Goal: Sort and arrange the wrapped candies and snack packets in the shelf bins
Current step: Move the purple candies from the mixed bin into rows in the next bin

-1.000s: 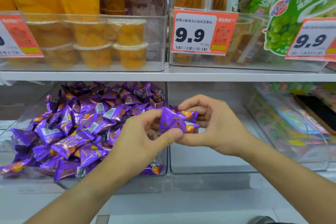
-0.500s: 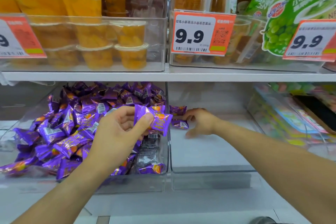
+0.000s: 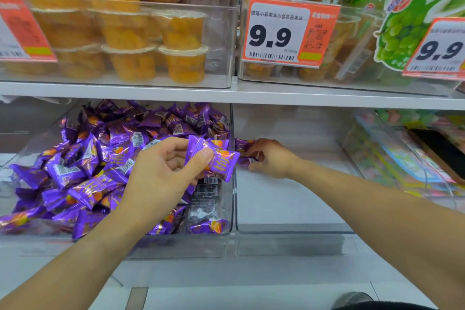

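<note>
Left hand: the left hand (image 3: 161,173) is raised in front of the full bin (image 3: 227,230), thumb and fingers pinching a purple candy (image 3: 214,161) (possibly two pressed together; I cannot tell).

Held candy: its long axis runs roughly left to right, tilted down toward the right, and its right end overhangs the clear wall between the two bins.

Right hand: the right hand (image 3: 270,158) is reached deep into the neighbouring, almost bare bin (image 3: 297,228), fingers curled round a small purple sweet (image 3: 247,160) at the back left corner; another purple wrapper (image 3: 242,145) lies just behind it, against the dividing wall.

Candy pile: the heap of purple candies (image 3: 100,163) fills the full bin, left of and below the left hand.

Key relation: the stray sweets sit just right of the dividing wall, and the pile they seem to belong with lies just left of it. The right hand is the nearer one, already touching them; the left hand is closest to the pile.

Likely next move: a short carry leftward over the wall, by my reading, with the left hand simply lowering its candy onto the heap.

Other stock: jelly cups (image 3: 181,63) and a price tag (image 3: 289,35) sit on the shelf above.
</note>
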